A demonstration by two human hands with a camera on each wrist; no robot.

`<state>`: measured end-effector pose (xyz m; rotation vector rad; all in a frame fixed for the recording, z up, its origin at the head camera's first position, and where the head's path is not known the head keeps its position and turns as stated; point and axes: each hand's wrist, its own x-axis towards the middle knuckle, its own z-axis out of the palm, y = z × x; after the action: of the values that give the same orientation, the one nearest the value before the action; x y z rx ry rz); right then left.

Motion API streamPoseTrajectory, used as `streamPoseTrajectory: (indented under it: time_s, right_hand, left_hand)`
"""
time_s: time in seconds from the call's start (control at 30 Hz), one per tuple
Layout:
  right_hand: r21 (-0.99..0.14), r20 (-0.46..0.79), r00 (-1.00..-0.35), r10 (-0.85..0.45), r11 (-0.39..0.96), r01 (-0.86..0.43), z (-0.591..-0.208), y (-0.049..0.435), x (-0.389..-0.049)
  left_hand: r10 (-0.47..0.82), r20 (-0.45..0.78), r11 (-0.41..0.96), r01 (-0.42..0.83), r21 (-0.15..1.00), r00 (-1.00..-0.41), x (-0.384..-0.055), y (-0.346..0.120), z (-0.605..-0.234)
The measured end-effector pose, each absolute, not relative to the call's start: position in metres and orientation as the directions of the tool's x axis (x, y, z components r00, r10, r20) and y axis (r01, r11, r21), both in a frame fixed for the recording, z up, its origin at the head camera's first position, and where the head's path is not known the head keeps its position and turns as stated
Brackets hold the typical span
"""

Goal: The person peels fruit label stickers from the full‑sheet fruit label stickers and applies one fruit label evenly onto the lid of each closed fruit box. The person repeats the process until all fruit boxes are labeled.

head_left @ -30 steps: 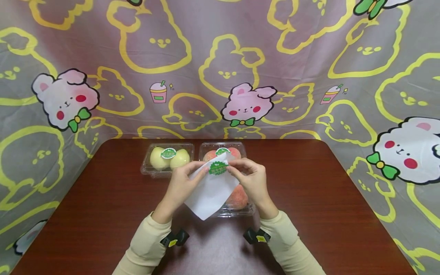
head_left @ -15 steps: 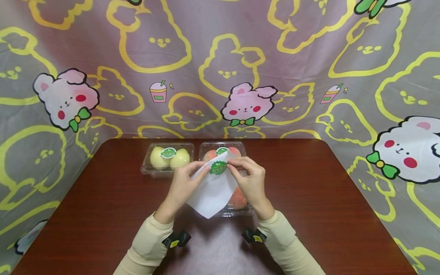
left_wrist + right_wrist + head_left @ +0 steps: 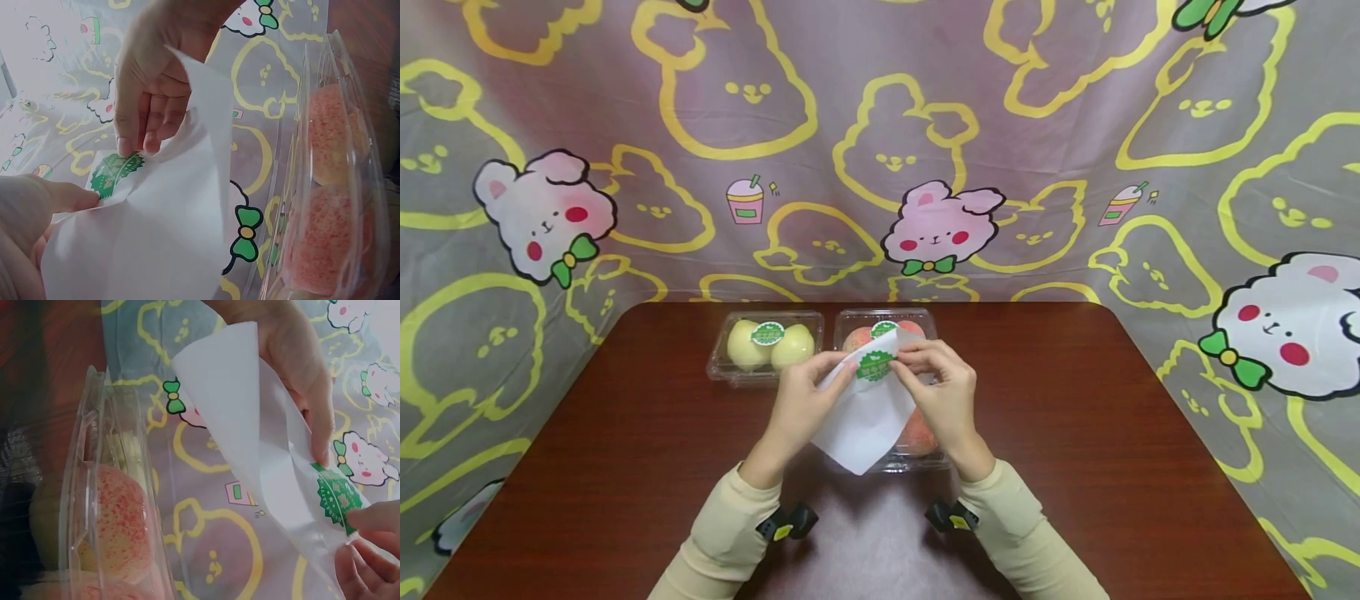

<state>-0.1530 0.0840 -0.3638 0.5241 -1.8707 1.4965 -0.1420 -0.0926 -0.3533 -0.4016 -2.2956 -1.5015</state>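
Both hands hold a white backing sheet with a round green sticker near its upper edge. My left hand grips the sheet at the left of the sticker, thumb on its face. My right hand pinches at the sticker's right edge; in the right wrist view its thumb lies on the green print. The sticker looks creased along a line in the left wrist view. Below the sheet stands a clear plastic box of peaches, partly hidden by the sheet and right hand.
At the back of the dark red table, a clear box holds yellow-green fruit under a green-and-white label. Beside it is another box with peaches and a similar label. A patterned curtain surrounds the table.
The sheet's lower corner has shifted slightly right and up. My right hand has come a little to the left, and both hands keep their hold on the sheet.
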Motion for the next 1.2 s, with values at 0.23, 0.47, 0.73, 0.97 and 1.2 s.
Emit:
streamPoseTrajectory:
  time_s: [0.23, 0.47, 0.73, 0.97, 1.2]
  right_hand:
    - [-0.711, 0.683, -0.719, 0.127, 0.337, -0.617, -0.3650, 0.0826, -0.1516]
    - [-0.783, 0.584, -0.802, 0.123, 0.345, -0.517, -0.3620, 0.0815, -0.1499]
    - [-0.807, 0.549, -0.827, 0.117, 0.330, -0.489, -0.3597, 0.0804, -0.1478]
    - [-0.799, 0.561, -0.821, 0.104, 0.327, -0.505, -0.3604, 0.0793, -0.1473]
    - [-0.773, 0.590, -0.803, 0.076, 0.341, -0.536, -0.3599, 0.0795, -0.1459]
  left_hand:
    - [0.019, 0.483, 0.428, 0.444, 0.787, -0.875, -0.1405, -0.0904, -0.3537]
    - [0.022, 0.539, 0.482, 0.481, 0.732, -0.842, -0.1381, -0.0872, -0.3539]
    - [0.025, 0.572, 0.506, 0.504, 0.700, -0.820, -0.1388, -0.0849, -0.3572]
    - [0.019, 0.583, 0.497, 0.514, 0.699, -0.812, -0.1389, -0.0838, -0.3573]
    - [0.004, 0.571, 0.503, 0.495, 0.708, -0.821, -0.1387, -0.0835, -0.3562]
